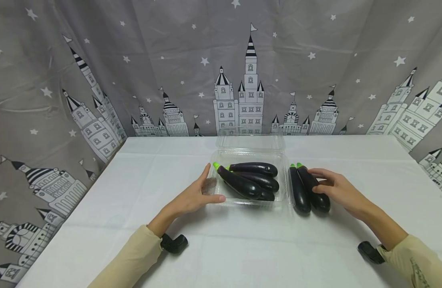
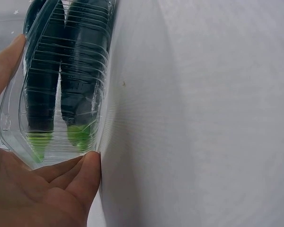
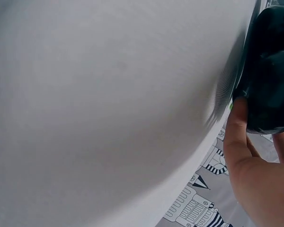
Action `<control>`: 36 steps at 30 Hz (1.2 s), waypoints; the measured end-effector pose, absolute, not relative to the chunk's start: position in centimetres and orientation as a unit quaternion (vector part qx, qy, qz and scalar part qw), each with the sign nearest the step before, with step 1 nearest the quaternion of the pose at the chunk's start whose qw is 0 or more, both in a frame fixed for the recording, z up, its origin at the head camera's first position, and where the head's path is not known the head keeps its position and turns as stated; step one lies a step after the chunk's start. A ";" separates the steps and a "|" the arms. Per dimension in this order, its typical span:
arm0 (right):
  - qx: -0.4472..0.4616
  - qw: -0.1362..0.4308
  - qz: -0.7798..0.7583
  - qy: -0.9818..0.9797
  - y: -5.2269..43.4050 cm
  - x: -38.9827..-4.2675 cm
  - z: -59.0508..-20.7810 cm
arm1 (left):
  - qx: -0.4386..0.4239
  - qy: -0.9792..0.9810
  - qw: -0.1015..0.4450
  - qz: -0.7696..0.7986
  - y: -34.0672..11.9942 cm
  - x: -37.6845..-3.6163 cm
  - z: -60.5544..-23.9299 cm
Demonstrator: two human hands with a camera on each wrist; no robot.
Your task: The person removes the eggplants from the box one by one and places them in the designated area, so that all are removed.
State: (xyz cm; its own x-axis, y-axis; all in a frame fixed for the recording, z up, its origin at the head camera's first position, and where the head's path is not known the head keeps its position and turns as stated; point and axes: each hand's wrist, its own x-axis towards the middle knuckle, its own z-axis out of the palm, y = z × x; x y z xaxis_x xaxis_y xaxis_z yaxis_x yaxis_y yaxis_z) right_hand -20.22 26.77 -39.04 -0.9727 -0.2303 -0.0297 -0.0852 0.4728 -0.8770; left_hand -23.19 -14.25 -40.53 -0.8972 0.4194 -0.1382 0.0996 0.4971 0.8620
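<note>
A clear plastic clamshell container [image 1: 250, 154] stands with its lid up, holding several dark eggplants [image 1: 257, 182] with green stem ends. At its left end, my left hand [image 1: 195, 196] grips the side, thumb by the front corner and fingers farther back. The left wrist view shows the ribbed wall between thumb and fingers [image 2: 90, 175]. Two more eggplants lie side by side just right of the container. My right hand [image 1: 334, 188] holds the outer eggplant [image 1: 316, 196], thumb and fingers about it; the inner eggplant [image 1: 298, 192] lies against the container's side.
A white cloth covers the table [image 1: 242, 248]. Behind it hangs a grey curtain [image 1: 163, 60] printed with castles and stars. Black wrist-worn devices [image 1: 174, 244] sit under both forearms.
</note>
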 end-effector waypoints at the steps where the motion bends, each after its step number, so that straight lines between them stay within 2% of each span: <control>1: -0.091 0.073 -0.504 0.856 26.7 -20.2 -39.1 | 0.152 0.848 0.168 0.479 -14.3 -23.2 -40.5; 22: -0.084 0.095 -0.462 0.878 26.6 -20.2 -39.5 | 0.154 0.843 0.169 0.486 -14.3 -23.2 -40.5; 36: -0.080 0.077 -0.464 0.879 26.7 -20.0 -39.3 | 0.153 0.842 0.171 0.488 -14.3 -23.3 -40.6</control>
